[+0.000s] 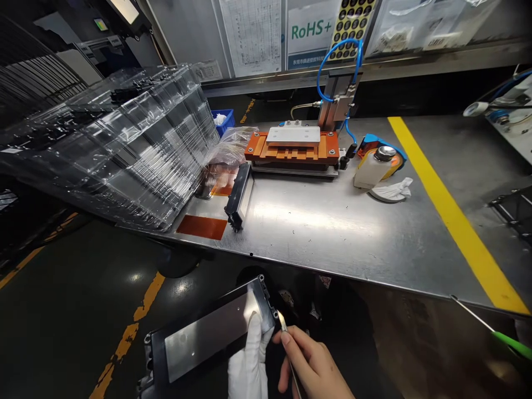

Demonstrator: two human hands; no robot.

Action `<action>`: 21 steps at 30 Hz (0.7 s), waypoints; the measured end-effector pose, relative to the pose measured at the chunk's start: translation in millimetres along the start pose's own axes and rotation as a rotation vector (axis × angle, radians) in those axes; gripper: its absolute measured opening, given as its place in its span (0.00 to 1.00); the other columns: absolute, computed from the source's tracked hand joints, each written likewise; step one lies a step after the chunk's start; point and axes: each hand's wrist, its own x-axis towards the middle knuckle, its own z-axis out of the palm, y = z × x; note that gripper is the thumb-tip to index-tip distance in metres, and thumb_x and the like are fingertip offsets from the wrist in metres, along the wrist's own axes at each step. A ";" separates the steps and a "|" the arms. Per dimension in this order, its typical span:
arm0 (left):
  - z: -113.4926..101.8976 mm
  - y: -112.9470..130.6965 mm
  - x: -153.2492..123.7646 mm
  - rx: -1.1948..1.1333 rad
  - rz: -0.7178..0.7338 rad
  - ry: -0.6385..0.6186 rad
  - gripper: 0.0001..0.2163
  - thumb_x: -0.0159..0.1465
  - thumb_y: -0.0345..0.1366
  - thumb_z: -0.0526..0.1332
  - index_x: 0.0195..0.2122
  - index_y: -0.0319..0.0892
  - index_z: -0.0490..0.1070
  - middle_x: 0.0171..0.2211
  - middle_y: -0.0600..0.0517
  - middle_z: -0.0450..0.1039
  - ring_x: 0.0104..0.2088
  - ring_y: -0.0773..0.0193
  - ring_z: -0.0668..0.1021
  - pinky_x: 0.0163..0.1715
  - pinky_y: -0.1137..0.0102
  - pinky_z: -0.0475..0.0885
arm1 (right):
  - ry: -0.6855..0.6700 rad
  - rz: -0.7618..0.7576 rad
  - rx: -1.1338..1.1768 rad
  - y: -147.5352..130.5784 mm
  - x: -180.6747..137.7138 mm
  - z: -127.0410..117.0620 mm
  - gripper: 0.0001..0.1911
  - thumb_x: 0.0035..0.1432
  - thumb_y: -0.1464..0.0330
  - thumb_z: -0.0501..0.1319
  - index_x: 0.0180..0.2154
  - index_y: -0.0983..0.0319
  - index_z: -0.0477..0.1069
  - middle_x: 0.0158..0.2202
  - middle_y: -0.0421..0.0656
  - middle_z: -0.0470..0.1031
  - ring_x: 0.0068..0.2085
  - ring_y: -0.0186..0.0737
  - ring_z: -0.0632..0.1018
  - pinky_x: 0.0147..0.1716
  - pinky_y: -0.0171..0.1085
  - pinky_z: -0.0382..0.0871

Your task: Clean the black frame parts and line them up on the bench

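Head view: gloved left hand [248,360] holds panel [211,332] below table edge [332,271].

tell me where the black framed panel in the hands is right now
In the head view, the black framed panel sits low and left of centre, below the metal table edge, held by the gloved left hand, with the right hand holding tweezers at its right end.

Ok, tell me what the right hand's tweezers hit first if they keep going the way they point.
The right hand holds tweezers tipped up and left. Their tip sits at the right end of the black framed panel, beside the gloved left hand. The panel's edge likely comes first; depth is unclear.
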 end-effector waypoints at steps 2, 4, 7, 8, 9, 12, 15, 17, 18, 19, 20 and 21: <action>-1.9 -1.7 0.2 0.004 0.003 0.001 0.15 0.67 0.41 0.61 0.52 0.43 0.70 0.53 0.47 0.72 0.48 0.56 0.77 0.46 0.57 0.76 | -0.022 -0.006 -0.003 0.3 0.4 -0.3 0.34 0.62 0.39 0.47 0.43 0.62 0.71 0.18 0.39 0.75 0.15 0.33 0.71 0.18 0.30 0.62; -4.9 -2.8 0.8 0.007 0.007 0.005 0.14 0.67 0.41 0.61 0.51 0.43 0.71 0.52 0.47 0.72 0.48 0.56 0.77 0.45 0.58 0.76 | -0.056 -0.001 -0.025 -0.7 0.0 -3.2 0.33 0.62 0.40 0.47 0.42 0.62 0.71 0.17 0.38 0.74 0.15 0.33 0.71 0.18 0.31 0.62; -9.3 -2.6 3.0 0.006 0.017 0.014 0.13 0.66 0.40 0.62 0.49 0.42 0.73 0.50 0.48 0.75 0.47 0.56 0.78 0.45 0.58 0.77 | -0.060 -0.068 -0.135 -6.6 -2.4 -13.7 0.29 0.67 0.45 0.45 0.43 0.61 0.72 0.24 0.40 0.76 0.21 0.36 0.76 0.22 0.33 0.69; -10.2 -2.0 4.2 0.004 0.023 0.016 0.11 0.66 0.38 0.63 0.48 0.41 0.74 0.50 0.48 0.76 0.47 0.57 0.79 0.46 0.59 0.78 | -0.022 -0.131 -0.209 -9.4 -3.1 -18.4 0.27 0.69 0.47 0.44 0.44 0.60 0.72 0.28 0.41 0.78 0.27 0.38 0.79 0.27 0.34 0.72; -10.8 -1.2 5.5 0.002 0.028 0.016 0.10 0.65 0.35 0.64 0.47 0.41 0.75 0.48 0.49 0.78 0.47 0.57 0.80 0.47 0.62 0.78 | 0.034 -0.209 -0.303 -12.3 -3.6 -23.4 0.25 0.70 0.50 0.44 0.45 0.58 0.72 0.33 0.42 0.78 0.33 0.39 0.81 0.34 0.36 0.74; -11.2 1.1 10.4 -0.007 0.034 0.008 0.09 0.62 0.28 0.65 0.44 0.42 0.78 0.43 0.51 0.82 0.48 0.57 0.81 0.48 0.69 0.78 | 0.204 -0.429 -0.651 -19.3 -1.1 -36.9 0.20 0.73 0.57 0.42 0.50 0.55 0.70 0.41 0.42 0.78 0.42 0.41 0.81 0.42 0.39 0.74; -13.3 1.0 14.5 -0.029 0.042 0.001 0.11 0.61 0.26 0.66 0.44 0.42 0.79 0.37 0.51 0.84 0.48 0.55 0.82 0.49 0.69 0.78 | 0.280 -0.580 -1.039 -23.8 6.6 -45.2 0.18 0.71 0.56 0.49 0.48 0.57 0.71 0.35 0.42 0.78 0.32 0.43 0.81 0.30 0.39 0.72; -16.9 -0.8 16.2 -0.042 0.051 0.000 0.11 0.60 0.27 0.67 0.44 0.42 0.79 0.35 0.51 0.84 0.49 0.55 0.81 0.51 0.69 0.76 | 0.291 -0.638 -1.257 -26.9 12.3 -47.3 0.16 0.66 0.53 0.58 0.41 0.58 0.73 0.30 0.41 0.77 0.26 0.43 0.79 0.23 0.39 0.65; -19.0 -1.9 16.7 -0.042 0.052 -0.002 0.10 0.59 0.27 0.68 0.43 0.41 0.79 0.33 0.51 0.84 0.50 0.54 0.81 0.52 0.69 0.76 | 0.291 -0.655 -1.332 -28.7 14.7 -47.5 0.15 0.63 0.53 0.62 0.37 0.58 0.73 0.28 0.40 0.76 0.24 0.43 0.78 0.22 0.39 0.62; -21.0 -3.0 17.1 -0.038 0.050 -0.006 0.09 0.59 0.28 0.68 0.42 0.41 0.80 0.32 0.50 0.84 0.50 0.54 0.81 0.52 0.68 0.75 | 0.291 -0.667 -1.383 -30.6 16.9 -47.3 0.14 0.60 0.54 0.65 0.34 0.58 0.73 0.26 0.39 0.75 0.23 0.42 0.77 0.21 0.39 0.59; -22.8 -3.9 17.4 -0.033 0.046 -0.011 0.09 0.58 0.28 0.69 0.40 0.40 0.80 0.31 0.50 0.84 0.49 0.53 0.81 0.53 0.68 0.75 | 0.293 -0.678 -1.416 -32.5 18.6 -46.8 0.14 0.59 0.55 0.67 0.32 0.58 0.72 0.25 0.38 0.74 0.23 0.42 0.77 0.21 0.39 0.58; -24.2 -4.6 17.5 -0.028 0.041 -0.015 0.08 0.58 0.29 0.69 0.39 0.40 0.80 0.32 0.49 0.84 0.48 0.53 0.81 0.54 0.67 0.75 | 0.293 -0.688 -1.438 -34.3 20.0 -46.3 0.14 0.58 0.55 0.68 0.31 0.58 0.72 0.24 0.38 0.74 0.23 0.41 0.77 0.21 0.39 0.56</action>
